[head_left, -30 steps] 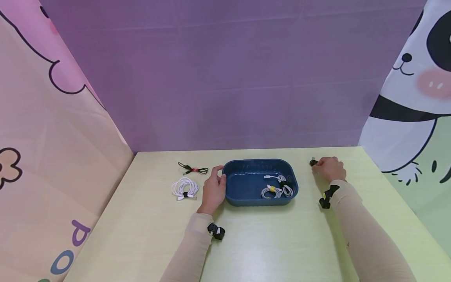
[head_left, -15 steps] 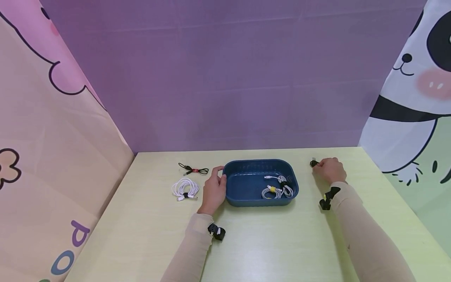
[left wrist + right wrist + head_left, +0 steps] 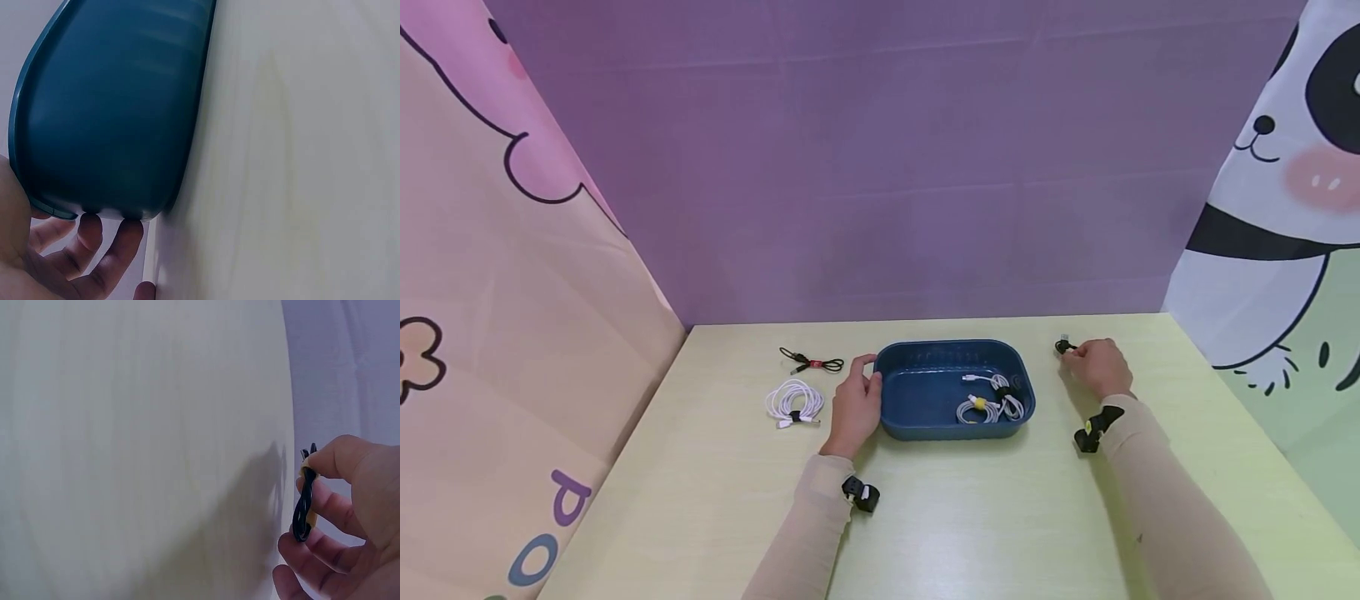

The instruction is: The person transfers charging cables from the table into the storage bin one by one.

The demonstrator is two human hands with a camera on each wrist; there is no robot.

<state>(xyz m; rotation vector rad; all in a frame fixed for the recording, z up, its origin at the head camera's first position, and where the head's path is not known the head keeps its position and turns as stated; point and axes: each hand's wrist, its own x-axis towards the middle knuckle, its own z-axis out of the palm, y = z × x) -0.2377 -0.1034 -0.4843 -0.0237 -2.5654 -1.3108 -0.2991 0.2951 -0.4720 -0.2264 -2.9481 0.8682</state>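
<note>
A blue plastic basket (image 3: pixel 955 433) stands mid-table. My left hand (image 3: pixel 853 408) holds its left end, with the thumb at the rim and fingertips against the outer end wall in the left wrist view. Inside the basket, toward the right, lie two coiled white cables (image 3: pixel 976 409), one with a yellow tie and one with a black tie (image 3: pixel 1011 404). My right hand (image 3: pixel 1099 367) pinches a folded black cable (image 3: pixel 303 509) with a yellowish tie between thumb and fingers; its metal plug end (image 3: pixel 1064 338) points toward the back. The hand's shadow falls on the tabletop beside it.
Left of the basket lie a black cable with a red tie (image 3: pixel 815 364) and a coiled white cable with a black tie (image 3: pixel 794 403). A purple cloth (image 3: pixel 880 167) hangs behind the table (image 3: pixel 955 517), with printed cloths on both sides.
My right hand has shifted slightly left with the black cable. My left hand stays on the basket's left end, and the other cables have not moved.
</note>
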